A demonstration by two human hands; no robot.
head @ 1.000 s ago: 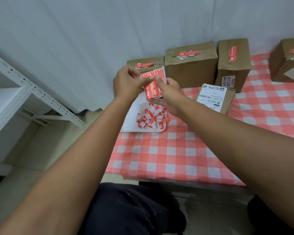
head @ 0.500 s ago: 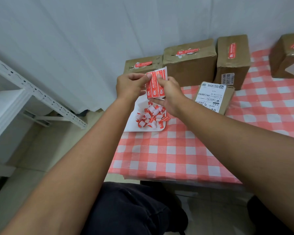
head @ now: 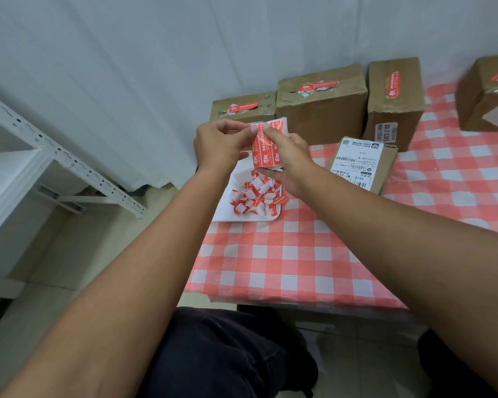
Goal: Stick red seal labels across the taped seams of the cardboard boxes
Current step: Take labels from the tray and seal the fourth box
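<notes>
In the head view the right hand (head: 289,156) grips a sheet of red seal labels (head: 266,146) above the desk (head: 299,254) while the left hand (head: 220,145) pinches its top corner; a hurried peel could tear the label or let it curl onto itself. The still unsealed box (head: 362,165) lies just right of the hands. Whether a label has actually lifted is hidden behind the fingertips, and the far-right box (head: 486,93) is cut off at the frame edge.

A single head-worn camera looks forward and down over the table (head: 285,262).
</notes>
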